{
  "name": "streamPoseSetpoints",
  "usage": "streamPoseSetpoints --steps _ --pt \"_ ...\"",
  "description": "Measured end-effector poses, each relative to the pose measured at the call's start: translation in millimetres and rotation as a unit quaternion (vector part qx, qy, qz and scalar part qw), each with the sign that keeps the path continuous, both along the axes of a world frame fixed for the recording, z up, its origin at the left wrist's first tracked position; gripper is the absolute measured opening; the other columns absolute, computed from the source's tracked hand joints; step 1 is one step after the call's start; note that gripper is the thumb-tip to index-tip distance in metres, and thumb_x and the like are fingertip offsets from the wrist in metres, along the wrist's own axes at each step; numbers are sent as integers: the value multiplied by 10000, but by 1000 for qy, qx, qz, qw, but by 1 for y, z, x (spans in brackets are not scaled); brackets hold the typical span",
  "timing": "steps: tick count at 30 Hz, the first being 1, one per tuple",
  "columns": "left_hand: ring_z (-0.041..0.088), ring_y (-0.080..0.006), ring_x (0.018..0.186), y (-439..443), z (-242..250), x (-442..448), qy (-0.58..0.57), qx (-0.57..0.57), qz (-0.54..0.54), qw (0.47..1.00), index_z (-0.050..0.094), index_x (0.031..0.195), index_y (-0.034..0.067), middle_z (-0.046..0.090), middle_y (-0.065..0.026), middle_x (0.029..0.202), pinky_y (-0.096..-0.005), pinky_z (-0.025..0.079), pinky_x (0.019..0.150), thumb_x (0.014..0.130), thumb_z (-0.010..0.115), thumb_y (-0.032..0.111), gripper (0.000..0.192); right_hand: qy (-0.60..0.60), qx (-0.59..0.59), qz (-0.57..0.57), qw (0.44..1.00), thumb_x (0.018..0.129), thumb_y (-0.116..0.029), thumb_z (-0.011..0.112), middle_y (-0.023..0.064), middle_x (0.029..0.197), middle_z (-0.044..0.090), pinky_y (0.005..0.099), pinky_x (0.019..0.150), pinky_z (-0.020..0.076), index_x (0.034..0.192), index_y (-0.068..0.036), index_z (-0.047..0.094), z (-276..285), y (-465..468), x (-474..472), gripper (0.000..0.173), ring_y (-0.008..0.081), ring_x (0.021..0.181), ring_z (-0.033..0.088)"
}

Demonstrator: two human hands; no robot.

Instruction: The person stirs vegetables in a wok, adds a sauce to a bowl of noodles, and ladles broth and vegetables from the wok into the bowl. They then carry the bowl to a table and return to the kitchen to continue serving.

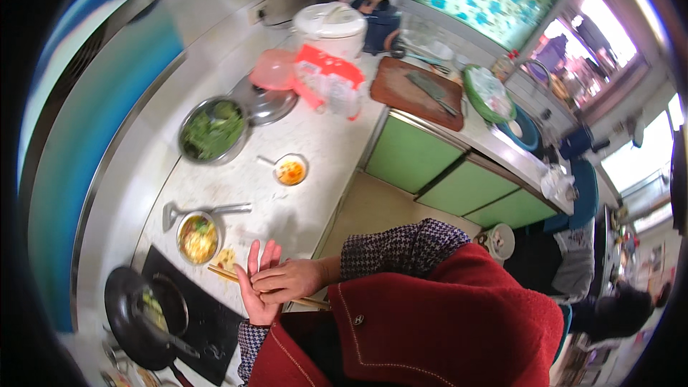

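My left hand (261, 301) is palm up, its fingers spread. Across its palm lie the fingers of my right hand (293, 279). Wooden chopsticks (223, 273) pass behind the hands; whether either hand grips them cannot be told. Just beyond stands a bowl of yellow food in broth (198, 239), with a metal spatula (231, 208) behind it. A black wok (121, 322) containing pale green pieces and a utensil sits on the black cooktop (215, 344). Farther up the counter are a small bowl of orange and white food (291, 170) and a metal bowl of leafy greens (213, 130).
A metal lid (271, 105), a pink bowl (273, 69), a red-and-clear plastic bag (336, 83) and a white cooker (330, 27) stand near the wall. A knife (430, 91) lies on a wooden cutting board (389, 83). Some food (226, 259) lies beside the bowl. A person (613, 312) is at far right.
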State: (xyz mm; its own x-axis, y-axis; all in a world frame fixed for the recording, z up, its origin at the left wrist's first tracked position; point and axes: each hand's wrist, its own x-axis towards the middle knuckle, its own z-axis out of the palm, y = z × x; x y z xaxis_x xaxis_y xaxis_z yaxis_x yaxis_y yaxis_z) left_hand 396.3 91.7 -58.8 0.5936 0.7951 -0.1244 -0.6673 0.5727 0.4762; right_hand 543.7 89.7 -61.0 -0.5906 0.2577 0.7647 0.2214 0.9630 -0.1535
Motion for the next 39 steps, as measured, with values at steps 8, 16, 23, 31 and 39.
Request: streamPoseSetpoints --steps 8,16,23,31,39 --pt "457 -81 603 58 -2 168 227 109 91 963 488 1077 21 480 -1 671 -227 406 584 947 368 416 433 -17 -216 -291 932 909 -182 463 152 1275 439 342 970 371 1283 -114 410 -43 -8 241 384 284 1175 435" --pt "365 -48 481 104 -54 418 432 176 -189 864 495 1021 21 443 10 646 -190 285 407 871 512 88 166 184 -171 -709 659 792 -82 531 190 919 538 414 739 438 925 -3 554 -91 26 653 157 360 874 529" --pt "487 -119 562 186 -114 581 473 294 -92 825 466 1020 -2 515 -29 740 -256 417 496 800 503 -14 223 125 -271 -808 509 777 -138 547 225 920 575 446 746 452 929 23 579 -143 78 823 224 389 848 556" --pt "568 -229 810 253 -153 674 606 401 6 687 454 1094 -21 564 -126 884 -323 457 731 747 491 -77 354 359 -342 -753 433 754 -114 598 221 792 608 412 676 458 830 26 579 -147 121 856 161 350 774 600" --pt "438 -319 1079 261 -154 692 606 527 80 590 272 1342 36 393 -203 1211 -369 359 939 698 476 -130 696 425 -299 -688 507 822 -167 576 224 813 605 429 676 452 1128 44 463 -116 135 800 389 384 762 588"
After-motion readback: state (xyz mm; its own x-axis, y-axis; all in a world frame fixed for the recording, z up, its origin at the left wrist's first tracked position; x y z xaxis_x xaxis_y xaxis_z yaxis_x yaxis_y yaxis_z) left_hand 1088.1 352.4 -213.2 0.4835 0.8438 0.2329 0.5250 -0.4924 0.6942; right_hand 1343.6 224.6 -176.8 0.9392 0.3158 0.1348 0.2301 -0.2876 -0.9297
